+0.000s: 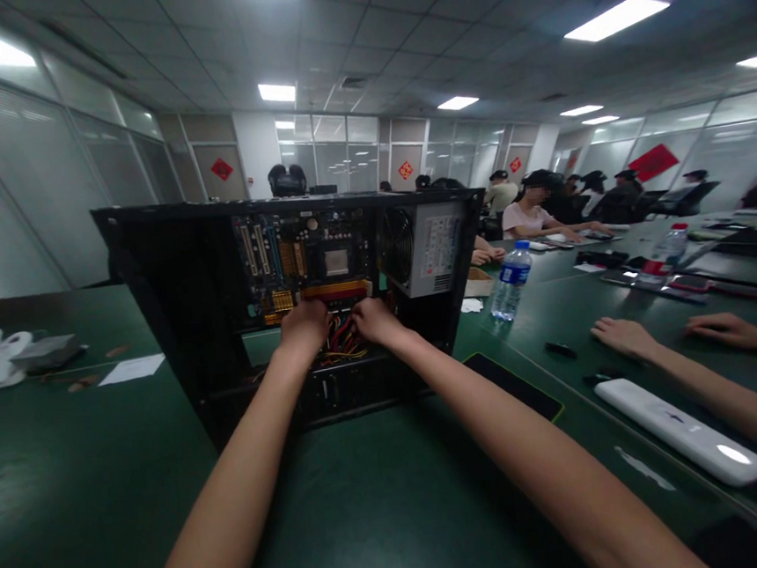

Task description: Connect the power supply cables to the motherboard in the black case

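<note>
A black computer case (177, 337) stands on the table with its open side facing me. Inside are the motherboard (285, 274), with a square metal processor area (335, 262), and the grey power supply (438, 243) at upper right. My left hand (305, 327) and my right hand (379, 321) both reach in at the board's lower edge. Between and above them run the yellow and red memory slots (339, 292). Both hands are closed, their fingers curled; what the fingertips hold is hidden. Red, yellow and black cables (342, 340) bunch between the wrists.
Right of the case are a water bottle (512, 281), a black mat (513, 385) and a white elongated device (683, 430). Another person's hands (625, 337) rest on the green table (359, 515). White paper (132, 368) and a grey box (45, 352) lie left.
</note>
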`<state>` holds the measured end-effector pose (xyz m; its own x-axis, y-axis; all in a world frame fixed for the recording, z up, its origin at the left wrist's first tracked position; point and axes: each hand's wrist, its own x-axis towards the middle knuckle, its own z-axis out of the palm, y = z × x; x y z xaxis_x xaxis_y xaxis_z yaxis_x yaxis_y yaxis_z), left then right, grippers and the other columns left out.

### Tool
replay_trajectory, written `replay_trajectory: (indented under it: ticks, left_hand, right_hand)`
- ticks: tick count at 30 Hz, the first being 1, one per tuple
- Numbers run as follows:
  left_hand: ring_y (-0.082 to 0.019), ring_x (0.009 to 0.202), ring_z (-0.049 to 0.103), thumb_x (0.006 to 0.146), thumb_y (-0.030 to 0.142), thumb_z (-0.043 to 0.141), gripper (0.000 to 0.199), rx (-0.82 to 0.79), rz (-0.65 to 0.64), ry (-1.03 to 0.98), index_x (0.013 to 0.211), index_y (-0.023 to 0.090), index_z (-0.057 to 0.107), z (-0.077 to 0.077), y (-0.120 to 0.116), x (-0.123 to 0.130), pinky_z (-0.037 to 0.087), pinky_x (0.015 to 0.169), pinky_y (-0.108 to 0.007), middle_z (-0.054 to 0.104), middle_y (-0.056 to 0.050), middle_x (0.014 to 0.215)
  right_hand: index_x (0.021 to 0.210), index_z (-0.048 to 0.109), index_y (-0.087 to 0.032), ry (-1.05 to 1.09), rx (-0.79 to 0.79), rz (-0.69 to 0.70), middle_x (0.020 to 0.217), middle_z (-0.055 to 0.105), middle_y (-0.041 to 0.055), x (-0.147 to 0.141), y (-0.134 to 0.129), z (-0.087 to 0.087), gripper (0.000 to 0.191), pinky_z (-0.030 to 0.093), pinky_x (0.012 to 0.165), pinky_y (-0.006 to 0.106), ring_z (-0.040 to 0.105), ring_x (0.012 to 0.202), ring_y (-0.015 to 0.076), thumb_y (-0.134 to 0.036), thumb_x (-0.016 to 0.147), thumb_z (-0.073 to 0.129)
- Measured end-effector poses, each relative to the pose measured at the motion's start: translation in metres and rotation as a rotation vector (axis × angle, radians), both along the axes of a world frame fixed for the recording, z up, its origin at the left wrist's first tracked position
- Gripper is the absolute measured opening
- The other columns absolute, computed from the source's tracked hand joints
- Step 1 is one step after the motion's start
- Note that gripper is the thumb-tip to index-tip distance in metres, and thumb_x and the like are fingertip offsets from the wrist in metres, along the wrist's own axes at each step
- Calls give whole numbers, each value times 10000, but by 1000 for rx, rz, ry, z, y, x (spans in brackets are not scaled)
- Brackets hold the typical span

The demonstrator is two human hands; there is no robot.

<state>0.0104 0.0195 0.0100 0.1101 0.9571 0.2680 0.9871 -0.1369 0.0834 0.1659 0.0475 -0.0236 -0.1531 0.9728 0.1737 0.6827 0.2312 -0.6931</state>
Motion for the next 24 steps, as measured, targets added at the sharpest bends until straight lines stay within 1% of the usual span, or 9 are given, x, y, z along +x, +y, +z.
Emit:
replay_trajectory:
  ticks: [3,5,11,14,16,18,20,22,24]
  left_hand:
    - [-341,1059,701,983,330,457,367,13,2,24,1108,122,731,-2,-1,2,551,880,-402,728,-206,1119]
    - [-342,1059,700,986,319,447,378,22,3,39,1118,104,728,-4,-1,4,547,884,-402,728,-213,1106]
    - [-325,1062,696,1000,314,415,393,54,-1,76,1080,100,736,-6,0,5,534,903,-385,732,-207,1084]
    - [-322,1034,703,1002,325,409,393,71,17,82,1075,115,733,-8,0,2,542,868,-386,734,-198,1074]
    - [-327,1026,705,1002,341,410,394,83,32,82,1083,126,730,-9,-1,0,546,849,-394,735,-195,1072]
    - [-327,1016,708,998,353,421,385,87,39,80,1072,140,733,-9,-3,-1,548,826,-391,740,-184,1063]
    - [-325,978,717,998,333,411,380,94,53,75,1059,141,733,-8,-6,0,547,786,-385,744,-181,1041]
    - [-319,948,721,1004,313,386,384,116,57,71,1060,144,726,-4,-10,1,541,760,-379,746,-174,1025]
    - [-311,940,720,1015,328,370,384,151,44,74,1071,163,713,1,-18,2,532,759,-376,749,-152,1016]
  right_hand:
    - [929,749,-100,-147,66,-18,1041,739,184,-1,-1,4,210,488,886,283,699,1050,255,-102,949,539]
    - [1001,760,-95,-218,85,-28,1102,729,201,-2,-1,6,230,478,910,289,678,1118,270,-120,958,535]
    - [1075,748,-70,-339,112,-67,1101,724,221,-6,-9,10,280,492,869,290,696,1074,274,-128,977,492]
    - [1082,728,-50,-374,162,-74,1095,710,246,-9,-21,13,300,501,878,335,695,1056,303,-125,989,453]
    - [1110,697,-63,-385,239,-69,1093,706,230,-10,-35,18,304,505,872,356,696,1033,302,-130,1003,420]
    - [1090,675,-94,-391,412,4,1053,714,184,-10,-54,27,283,512,845,348,702,974,271,-161,1019,409]
    - [1013,671,-125,-333,703,129,977,719,130,-4,-79,44,274,515,823,329,697,908,226,-220,1036,415]
    - [956,668,-150,-124,1035,175,917,712,88,8,-105,68,280,518,828,319,684,873,188,-270,1041,429]
    - [940,662,-184,223,1298,66,902,701,45,30,-127,94,217,520,814,300,679,846,153,-270,1020,480]
